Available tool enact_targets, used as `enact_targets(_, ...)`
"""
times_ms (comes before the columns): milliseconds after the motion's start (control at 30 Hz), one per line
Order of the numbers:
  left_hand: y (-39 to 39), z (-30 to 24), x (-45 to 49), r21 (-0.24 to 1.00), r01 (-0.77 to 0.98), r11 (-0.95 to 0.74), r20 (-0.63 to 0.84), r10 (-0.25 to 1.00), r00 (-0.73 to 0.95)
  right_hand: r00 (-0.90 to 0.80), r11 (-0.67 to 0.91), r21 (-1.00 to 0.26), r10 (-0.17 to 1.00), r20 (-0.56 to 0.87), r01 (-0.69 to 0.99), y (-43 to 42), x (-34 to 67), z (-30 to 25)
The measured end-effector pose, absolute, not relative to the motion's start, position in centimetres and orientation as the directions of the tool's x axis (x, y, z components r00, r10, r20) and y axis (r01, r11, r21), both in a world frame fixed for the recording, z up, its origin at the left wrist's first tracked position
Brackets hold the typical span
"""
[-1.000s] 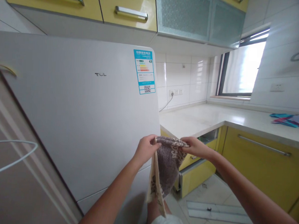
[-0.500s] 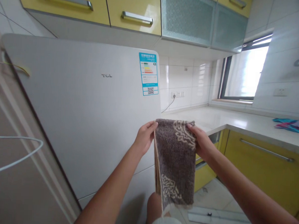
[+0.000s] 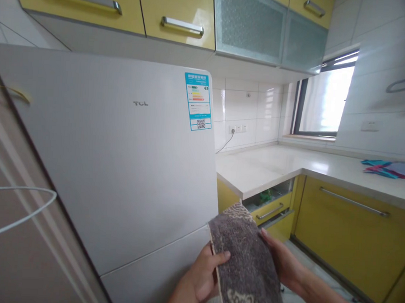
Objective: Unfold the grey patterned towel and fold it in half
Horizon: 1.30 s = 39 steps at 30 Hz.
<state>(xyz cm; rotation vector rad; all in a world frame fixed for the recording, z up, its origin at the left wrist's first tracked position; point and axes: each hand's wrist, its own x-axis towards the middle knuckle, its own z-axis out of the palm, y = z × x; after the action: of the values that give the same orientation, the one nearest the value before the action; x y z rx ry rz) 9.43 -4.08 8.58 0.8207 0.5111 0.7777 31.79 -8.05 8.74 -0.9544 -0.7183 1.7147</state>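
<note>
A folded floor mat (image 3: 241, 248), dark grey-brown with cream scroll patterns, is tilted in front of me, its lower end cut off by the bottom of the view. My left hand (image 3: 205, 271) grips its left edge, thumb lying on top and the other fingers underneath. At the right edge, my right hand (image 3: 283, 259) holds the mat with the thumb by the rim; its remaining fingers are partly hidden behind the mat. The mat's upper end overlaps the view of the drawers below the counter.
A grey fridge (image 3: 120, 165) fills the left side. A white L-shaped countertop (image 3: 256, 168) runs to the right, with colourful cloths (image 3: 388, 169) on it. Beneath it a drawer (image 3: 270, 211) sits by an open compartment. A white cable (image 3: 33, 210) hangs at left; yellow cabinets (image 3: 182, 10) are above.
The mat has come down and leaned from hanging upright to tilted. Both hands have lowered, the left sliding from the top corner to partway along the left edge. The view has shifted slightly.
</note>
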Motion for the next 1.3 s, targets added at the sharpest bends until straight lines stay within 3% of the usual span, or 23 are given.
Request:
enact_targets(100, -3.3, 10.1, 9.7, 0.802, -0.425, 0.419, -0.163, 0.839, 0.519, -0.177, -0.280, -0.900, 0.956, -0.232, -0.334, -7.4, 31.3, 8.7)
enact_targets(200, -3.1, 9.9, 9.6, 0.803, -0.409, 0.434, -0.167, 0.822, 0.545, -0.097, -0.154, -0.941, 0.987, -0.131, -0.300, -6.7, 31.0, 9.1)
enact_targets(300, -3.0, 9.0, 9.4, 0.821, -0.406, 0.401, -0.120, 0.817, 0.564, -0.043, -0.128, -0.976, 0.992, -0.122, -0.178, -5.8, 31.4, 9.3)
enact_targets(433, -2.6, 8.4, 9.5, 0.885, -0.379, 0.270, -0.078, 0.889, 0.451, 0.198, -0.142, -0.984, 0.973, -0.118, 0.111, -4.5, 32.6, 8.7)
enact_targets(533, -1.6, 8.4, 9.9, 0.941, -0.312, 0.133, -0.012, 0.933, 0.360, 0.251, -0.026, -0.966, 0.967, 0.041, 0.259, -3.9, 33.4, 8.6)
enact_targets(667, -0.1, 8.7, 10.1, 0.981, -0.191, -0.040, 0.089, 0.962, 0.257, 0.026, 0.214, -0.817, 0.963, 0.269, 0.536, -3.6, 33.8, 9.8)
enact_targets(767, 0.6, 9.4, 9.9, 0.989, -0.088, -0.121, 0.139, 0.962, 0.236, -0.051, 0.269, -0.611, 0.935, 0.350, 0.744, -3.3, 33.7, 11.3)
enact_targets(867, 1.2, 10.6, 9.7, 0.968, 0.066, -0.243, 0.222, 0.948, 0.228, -0.079, 0.289, -0.445, 0.898, 0.433, 0.848, -3.2, 33.5, 12.8)
enact_targets(967, 1.9, 12.1, 9.4, 0.885, 0.267, -0.382, 0.329, 0.918, 0.222, -0.146, 0.381, -0.413, 0.856, 0.497, 0.827, -3.1, 33.6, 14.5)
enact_targets(1067, 2.7, 13.3, 9.2, 0.818, 0.333, -0.468, 0.428, 0.883, 0.191, -0.194, 0.380, -0.549, 0.910, 0.366, 0.745, -2.9, 33.8, 15.8)
enact_targets(1133, 2.9, 13.8, 9.2, 0.900, 0.157, -0.406, 0.375, 0.907, 0.193, -0.170, 0.303, -0.688, 0.952, 0.256, 0.660, -2.6, 34.0, 16.3)
enact_targets(1200, 2.5, 13.7, 9.3, 0.970, -0.145, -0.195, 0.230, 0.929, 0.291, -0.149, 0.234, -0.835, 0.972, 0.184, 0.498, -2.3, 34.1, 16.5)
enact_targets(1300, 1.3, 12.2, 9.7, 0.920, -0.354, 0.168, 0.049, 0.848, 0.529, -0.178, 0.108, -0.973, 0.981, 0.071, 0.204, -2.1, 34.3, 16.3)
